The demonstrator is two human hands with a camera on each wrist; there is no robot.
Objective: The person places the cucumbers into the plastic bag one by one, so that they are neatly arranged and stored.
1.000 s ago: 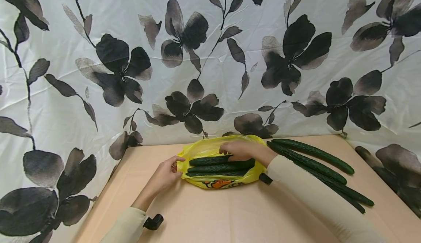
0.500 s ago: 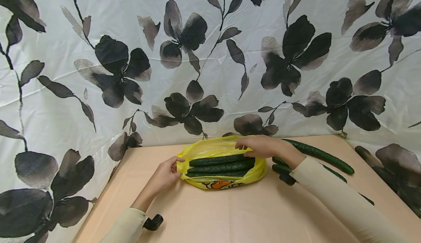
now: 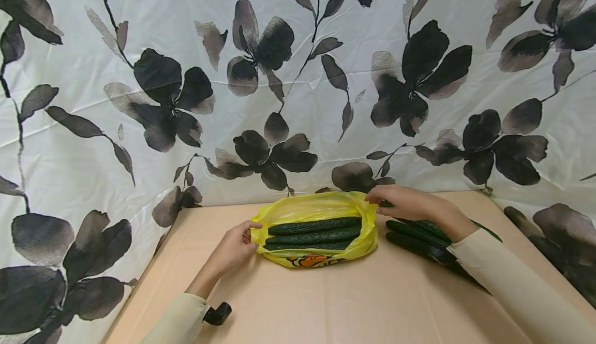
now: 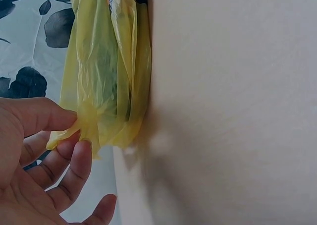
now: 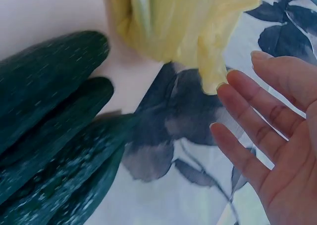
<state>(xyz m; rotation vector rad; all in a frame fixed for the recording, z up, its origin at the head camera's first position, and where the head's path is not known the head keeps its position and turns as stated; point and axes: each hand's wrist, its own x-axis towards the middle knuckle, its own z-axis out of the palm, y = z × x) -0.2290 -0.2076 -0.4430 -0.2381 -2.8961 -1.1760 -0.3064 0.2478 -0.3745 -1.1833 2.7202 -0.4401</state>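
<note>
Yellow plastic bag (image 3: 307, 205), lying on the counter (image 3: 302, 308) with its mouth open and dark green cucumbers (image 3: 313, 237) side by side within. The left hand (image 3: 236, 245) pinches the gathered left end (image 4: 89, 121) between thumb and fingers; the right hand (image 3: 407, 202), fingers parted and apparently holding nothing, lies at the loose right-hand flap (image 5: 214, 69), contact being impossible to tell. Loose cucumbers (image 5: 47, 84) rest on the counter to the right of the bag. The film is judged thin, light and limp, liable to slip or stretch under load; its gathered ends offer the best hold, one per hand. The cucumbers should prove firm, heavier and perhaps slick, best grasped around the middle, since bending could snap them.
</note>
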